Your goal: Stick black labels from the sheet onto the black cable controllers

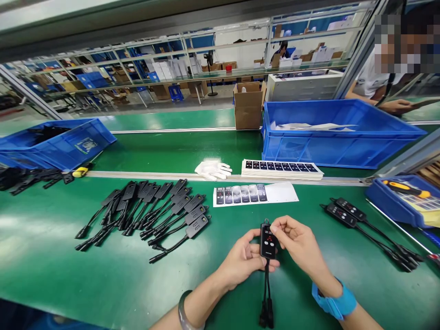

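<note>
Left hand (245,259) cradles the controller (267,240), fingers clamped; right hand (297,243) fingers seemingly pinch its top.

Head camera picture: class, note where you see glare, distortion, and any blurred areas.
Head view: overhead light glares on the green table at left; wide-angle lens bends the conveyor rail and shelving; a person's face at top right is pixelated; the hands and black controller stay sharp.
</note>
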`<state>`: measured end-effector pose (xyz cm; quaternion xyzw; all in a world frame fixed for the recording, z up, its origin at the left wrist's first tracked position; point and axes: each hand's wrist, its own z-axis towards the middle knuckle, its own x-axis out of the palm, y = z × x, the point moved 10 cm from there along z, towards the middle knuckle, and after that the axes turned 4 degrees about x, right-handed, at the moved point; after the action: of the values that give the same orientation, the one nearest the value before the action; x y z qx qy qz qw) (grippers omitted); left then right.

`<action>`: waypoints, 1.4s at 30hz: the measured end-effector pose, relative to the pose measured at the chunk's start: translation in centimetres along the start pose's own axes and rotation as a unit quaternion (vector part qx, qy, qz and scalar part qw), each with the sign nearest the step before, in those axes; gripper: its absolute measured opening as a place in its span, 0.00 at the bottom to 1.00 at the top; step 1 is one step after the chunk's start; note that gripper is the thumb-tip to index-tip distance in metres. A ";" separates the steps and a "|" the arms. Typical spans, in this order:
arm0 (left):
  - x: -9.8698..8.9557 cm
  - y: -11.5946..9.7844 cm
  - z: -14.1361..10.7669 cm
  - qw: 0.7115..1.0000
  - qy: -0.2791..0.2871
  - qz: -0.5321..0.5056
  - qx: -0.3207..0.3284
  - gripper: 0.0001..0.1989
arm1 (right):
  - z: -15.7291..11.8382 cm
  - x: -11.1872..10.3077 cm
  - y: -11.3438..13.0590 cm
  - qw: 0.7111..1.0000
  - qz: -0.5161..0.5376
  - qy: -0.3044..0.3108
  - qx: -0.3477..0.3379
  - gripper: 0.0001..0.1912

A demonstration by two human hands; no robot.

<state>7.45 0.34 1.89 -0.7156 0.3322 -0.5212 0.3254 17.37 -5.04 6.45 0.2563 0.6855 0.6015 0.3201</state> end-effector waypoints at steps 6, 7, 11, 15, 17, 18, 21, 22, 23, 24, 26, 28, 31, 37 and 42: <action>0.1 0.1 0.0 1.000 -0.008 0.024 0.002 0.27 | -0.1 0.0 -0.2 1.000 0.000 -0.007 -0.007 0.15; 0.1 0.1 0.0 1.000 -0.007 0.026 0.003 0.27 | -0.1 0.0 -0.3 1.000 0.001 -0.010 -0.006 0.14; 0.0 0.3 0.1 0.999 -0.004 0.032 0.010 0.27 | -0.2 -0.1 -0.4 1.000 0.005 -0.020 -0.003 0.14; -0.1 0.5 0.1 0.999 -0.003 0.033 0.014 0.27 | -0.2 -0.1 -0.6 1.000 -0.003 -0.022 -0.002 0.13; -0.1 0.5 0.1 0.999 -0.005 0.031 0.014 0.26 | -0.2 -0.2 -0.7 1.000 -0.008 -0.024 -0.003 0.13; -0.1 0.5 0.1 0.999 -0.005 0.030 0.014 0.26 | -0.2 -0.2 -0.7 1.000 -0.009 -0.025 -0.002 0.13; 0.0 0.5 0.1 0.999 -0.002 0.028 0.015 0.26 | -0.2 -0.2 -0.7 1.000 -0.011 -0.023 -0.003 0.13; 0.1 0.5 0.1 0.999 -0.001 0.027 0.016 0.26 | -0.2 -0.2 -0.7 1.000 -0.012 -0.022 -0.003 0.12; 0.1 0.5 0.1 0.999 -0.001 0.027 0.017 0.26 | -0.2 -0.2 -0.7 1.000 -0.012 -0.023 -0.003 0.12; 0.1 0.5 0.1 0.999 0.000 0.027 0.018 0.25 | -0.2 -0.2 -0.7 1.000 -0.013 -0.023 -0.002 0.12; 0.1 0.5 0.1 0.999 0.001 0.029 0.021 0.25 | -0.2 -0.2 -0.8 1.000 -0.015 -0.027 -0.002 0.11; 0.1 0.4 0.1 0.999 0.001 0.033 0.024 0.25 | -0.3 -0.3 -0.9 0.999 -0.023 -0.030 -0.004 0.11; 0.1 0.4 0.1 0.999 0.002 0.038 0.030 0.26 | -0.3 -0.3 -1.1 0.998 -0.051 -0.034 -0.009 0.09; 0.1 0.4 0.1 0.999 -0.002 0.030 0.023 0.27 | 0.1 -1.3 -1.2 0.989 -0.128 -0.066 -0.027 0.19; -0.1 0.1 0.1 1.000 -0.009 -0.013 0.010 0.21 | 0.5 0.7 -2.1 0.994 -0.107 0.017 -0.022 0.16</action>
<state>7.53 0.33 1.73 -0.7215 0.3147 -0.5218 0.3288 17.38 -4.52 4.21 0.1642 0.7006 0.5834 0.3765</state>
